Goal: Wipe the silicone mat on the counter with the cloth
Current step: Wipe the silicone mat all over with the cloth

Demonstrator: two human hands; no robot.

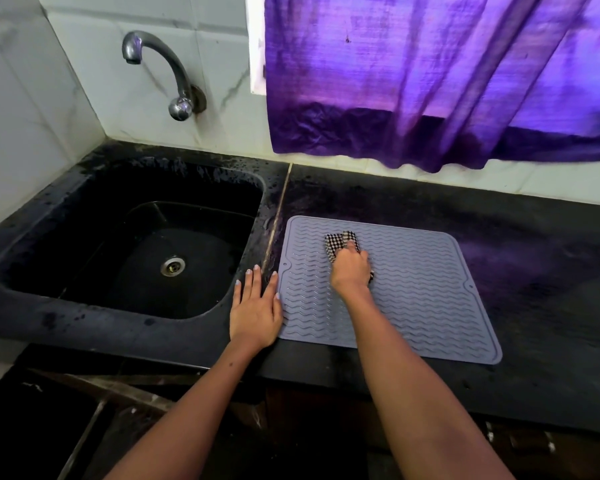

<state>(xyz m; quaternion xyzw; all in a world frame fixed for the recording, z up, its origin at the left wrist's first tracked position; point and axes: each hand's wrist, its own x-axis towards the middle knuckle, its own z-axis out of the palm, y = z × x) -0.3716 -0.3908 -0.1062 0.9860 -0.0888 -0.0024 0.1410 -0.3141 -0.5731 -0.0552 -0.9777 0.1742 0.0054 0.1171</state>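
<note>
Black stone counter (534,258) carried a grey, wavy-ribbed square silicone mat (426,299), lying flat just right of the black sink (66,216). Right hand (351,268) gripped a black-and-white checked cloth (336,242), fingers curled around it, on the mat's far-left area. Left hand (255,311) rested flat, fingers straight, at the mat's left edge.

Both arms reach forward over the mat (413,299). The left hand (255,308) lies flat at its left edge (fingers straight and together). The right hand (351,270), above its middle, is curled and grips a cloth (336,242).
</note>
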